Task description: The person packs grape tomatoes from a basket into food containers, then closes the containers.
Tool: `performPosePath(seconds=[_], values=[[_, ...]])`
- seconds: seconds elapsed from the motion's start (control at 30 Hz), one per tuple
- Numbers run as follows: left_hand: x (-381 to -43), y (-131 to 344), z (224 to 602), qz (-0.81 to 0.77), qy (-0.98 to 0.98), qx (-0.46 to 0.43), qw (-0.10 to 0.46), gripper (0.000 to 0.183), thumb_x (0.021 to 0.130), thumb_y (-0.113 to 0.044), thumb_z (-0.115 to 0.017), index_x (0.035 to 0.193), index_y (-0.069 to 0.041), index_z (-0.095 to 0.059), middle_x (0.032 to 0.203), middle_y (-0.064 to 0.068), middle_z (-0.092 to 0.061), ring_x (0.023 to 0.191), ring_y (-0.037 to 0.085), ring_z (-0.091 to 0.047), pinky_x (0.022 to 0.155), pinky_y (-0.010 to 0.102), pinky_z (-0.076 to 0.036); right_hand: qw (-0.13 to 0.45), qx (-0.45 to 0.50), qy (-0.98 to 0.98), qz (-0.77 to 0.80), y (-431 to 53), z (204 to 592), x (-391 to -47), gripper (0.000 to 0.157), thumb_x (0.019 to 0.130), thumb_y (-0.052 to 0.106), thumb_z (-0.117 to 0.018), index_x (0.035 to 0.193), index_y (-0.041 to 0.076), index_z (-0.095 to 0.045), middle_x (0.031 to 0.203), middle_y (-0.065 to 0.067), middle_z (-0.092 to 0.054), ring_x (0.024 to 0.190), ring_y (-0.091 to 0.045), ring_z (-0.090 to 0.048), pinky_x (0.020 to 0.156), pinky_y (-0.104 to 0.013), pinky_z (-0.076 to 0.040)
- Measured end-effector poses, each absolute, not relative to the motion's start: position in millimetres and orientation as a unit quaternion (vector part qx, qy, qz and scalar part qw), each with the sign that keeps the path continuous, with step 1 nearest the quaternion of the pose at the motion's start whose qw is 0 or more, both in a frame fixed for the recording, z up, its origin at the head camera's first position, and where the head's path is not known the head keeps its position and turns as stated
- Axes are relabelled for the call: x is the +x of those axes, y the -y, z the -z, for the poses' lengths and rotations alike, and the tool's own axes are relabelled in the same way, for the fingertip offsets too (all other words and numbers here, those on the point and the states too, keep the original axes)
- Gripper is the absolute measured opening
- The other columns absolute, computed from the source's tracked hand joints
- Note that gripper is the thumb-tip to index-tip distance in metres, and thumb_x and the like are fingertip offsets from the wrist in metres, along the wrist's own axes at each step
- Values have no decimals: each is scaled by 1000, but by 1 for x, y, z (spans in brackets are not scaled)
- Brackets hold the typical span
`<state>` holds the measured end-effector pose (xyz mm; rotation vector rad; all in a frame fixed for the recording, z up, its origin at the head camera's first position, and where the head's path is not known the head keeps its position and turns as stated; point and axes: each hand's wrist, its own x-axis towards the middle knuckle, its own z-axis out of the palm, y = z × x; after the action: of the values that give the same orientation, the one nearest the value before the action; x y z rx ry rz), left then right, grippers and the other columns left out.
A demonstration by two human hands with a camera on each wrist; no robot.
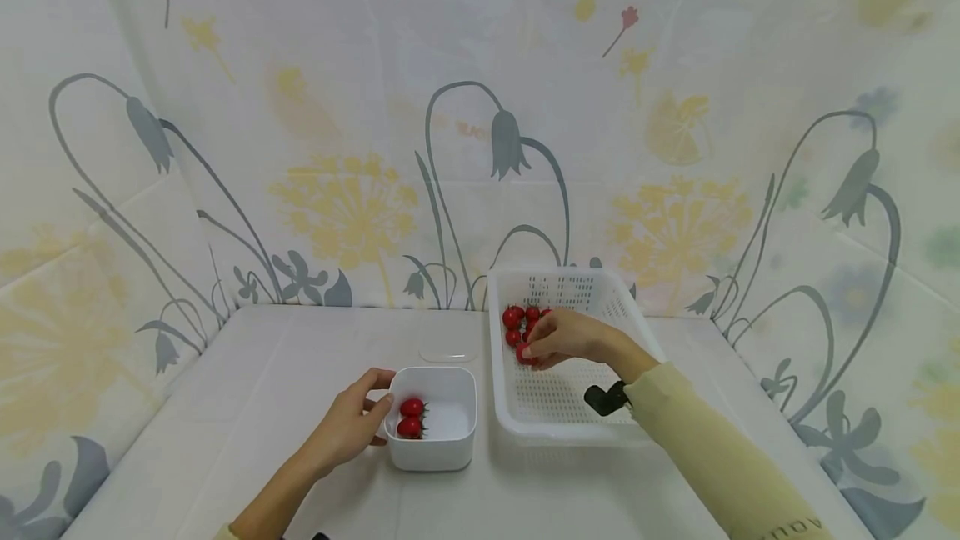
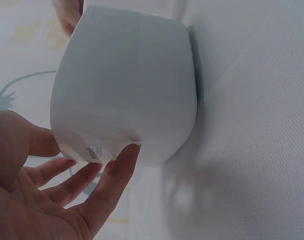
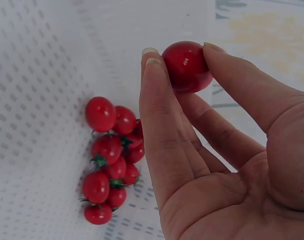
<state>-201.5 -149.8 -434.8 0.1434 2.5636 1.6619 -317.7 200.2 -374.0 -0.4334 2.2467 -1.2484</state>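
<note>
My right hand [image 1: 562, 336] pinches a red cherry tomato [image 3: 187, 67] between thumb and fingertips, over the left part of a white perforated basket [image 1: 573, 432]. Beneath it, several more cherry tomatoes [image 3: 107, 150] with green stems lie clustered in the basket. My left hand [image 1: 352, 419] rests against the left side of a small white square container [image 1: 431, 454], fingers spread and fingertips touching its outer wall [image 2: 122, 75]. Two cherry tomatoes [image 1: 411, 417] sit inside the container, along its left wall.
A clear flat lid [image 1: 448, 352] lies on the white-covered table [image 1: 300, 340] behind the container. The basket stands just right of the container. A flower-patterned cloth [image 1: 465, 215] hangs behind and at both sides of the table.
</note>
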Motion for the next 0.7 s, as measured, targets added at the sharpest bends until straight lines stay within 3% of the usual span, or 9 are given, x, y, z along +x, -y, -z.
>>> performPosePath(seconds=[0.17,0.7], values=[[-202,150,435,-544,-837,46,42,31,104,-7,-56,135,-8,-56,138,18,-58,99,27,-66,64,39,-64,257,-161,-827,473,-202,367,-314,18,95,7,-70,105,-8,-71,100,-15,-74,89,-26,-75,87,-39,-62],[-200,150,435,-544,-837,47,41,32,103,-6,-56,135,-7,-56,138,19,-58,100,28,-66,64,40,-64,243,-170,-820,491,-194,351,-294,20,95,8,-69,107,-8,-69,104,-16,-74,98,-33,-73,90,-39,-61]])
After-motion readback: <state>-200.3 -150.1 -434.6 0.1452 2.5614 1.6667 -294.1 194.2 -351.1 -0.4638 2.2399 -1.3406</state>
